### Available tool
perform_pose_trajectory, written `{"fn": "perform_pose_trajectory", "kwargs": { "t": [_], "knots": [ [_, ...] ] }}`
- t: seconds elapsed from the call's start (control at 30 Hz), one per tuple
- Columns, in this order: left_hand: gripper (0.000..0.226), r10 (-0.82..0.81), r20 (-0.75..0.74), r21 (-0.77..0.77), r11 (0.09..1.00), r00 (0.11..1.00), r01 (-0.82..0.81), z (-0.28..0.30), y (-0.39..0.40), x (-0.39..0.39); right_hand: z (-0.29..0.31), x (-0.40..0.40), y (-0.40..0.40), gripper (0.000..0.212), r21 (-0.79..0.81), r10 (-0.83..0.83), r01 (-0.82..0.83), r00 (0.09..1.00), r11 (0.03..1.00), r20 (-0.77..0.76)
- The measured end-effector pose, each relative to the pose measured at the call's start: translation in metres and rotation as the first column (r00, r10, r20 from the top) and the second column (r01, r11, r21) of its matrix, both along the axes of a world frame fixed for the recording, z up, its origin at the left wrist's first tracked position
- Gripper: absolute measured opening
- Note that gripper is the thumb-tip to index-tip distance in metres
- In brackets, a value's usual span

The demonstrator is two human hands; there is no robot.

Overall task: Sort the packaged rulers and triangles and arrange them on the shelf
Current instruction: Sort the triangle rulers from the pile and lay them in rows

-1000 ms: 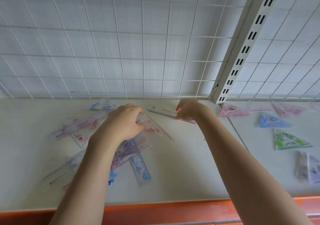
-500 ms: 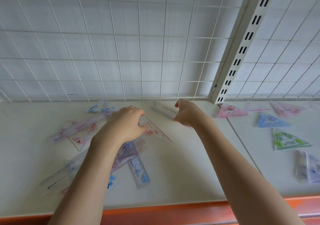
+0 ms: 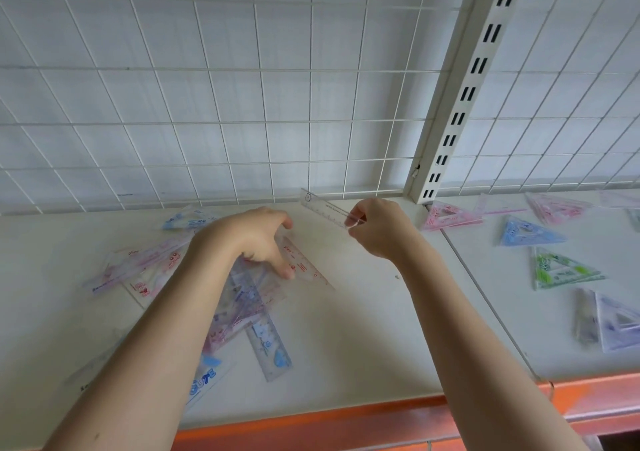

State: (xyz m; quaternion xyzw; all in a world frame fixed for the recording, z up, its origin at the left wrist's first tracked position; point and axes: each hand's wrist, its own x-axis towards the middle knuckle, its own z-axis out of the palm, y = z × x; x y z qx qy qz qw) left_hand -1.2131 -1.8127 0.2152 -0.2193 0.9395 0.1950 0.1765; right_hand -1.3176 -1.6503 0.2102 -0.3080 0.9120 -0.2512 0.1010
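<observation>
- Picking a clear ruler (image 3: 323,208) out of the mess — that is the step in hand: the right hand (image 3: 379,230) pinches its near end between thumb and fingertips, far end tilted up towards the wire grid (image 3: 242,104) at the back of the shelf (image 3: 363,329).
- The left hand (image 3: 254,241) is down on the jumbled pile (image 3: 221,294), fingers curled over a red-printed triangle (image 3: 301,263), thumb at its lower edge; whether it grips or merely pins it, I cannot tell.
- Next move, by my reading: carry the ruler clear and lay it with its own kind, without dragging the loose packets along.
- Sorted triangles (image 3: 533,232) already lie on the right-hand panel, well apart from both hands, past the slotted upright (image 3: 464,104).
- The ruler sticks out left of the fingers, only its end held.
</observation>
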Motion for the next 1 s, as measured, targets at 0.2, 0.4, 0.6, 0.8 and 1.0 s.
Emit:
{"fn": "perform_pose_trajectory", "kwargs": {
  "t": [0.2,0.4,0.6,0.8,1.0],
  "knots": [
    [0.086,0.032,-0.021,0.085,0.996,0.999,-0.030,0.001,-0.004,-0.003,0.005,0.004,0.017,0.020,-0.074,-0.034,0.035,0.999,0.997,0.017],
    [0.033,0.032,-0.193,0.123,0.992,0.981,-0.008,-0.005,-0.002,-0.005,0.005,0.008,0.037,0.020,-0.128,-0.057,0.063,0.997,0.990,0.051],
    [0.011,0.058,-0.430,0.152,0.988,0.901,0.009,0.003,0.025,-0.006,0.007,0.009,0.069,0.019,-0.212,-0.110,0.128,0.990,0.969,0.093],
    [0.012,0.214,-0.652,0.298,0.954,0.727,-0.014,0.011,0.076,-0.006,0.014,0.014,0.114,0.022,-0.309,-0.195,0.214,0.976,0.927,0.092],
    [0.045,0.290,-0.733,0.392,0.919,0.615,0.033,0.008,0.148,-0.015,0.014,0.008,0.164,0.018,-0.329,-0.318,0.298,0.948,0.896,-0.007]
  ]
}}
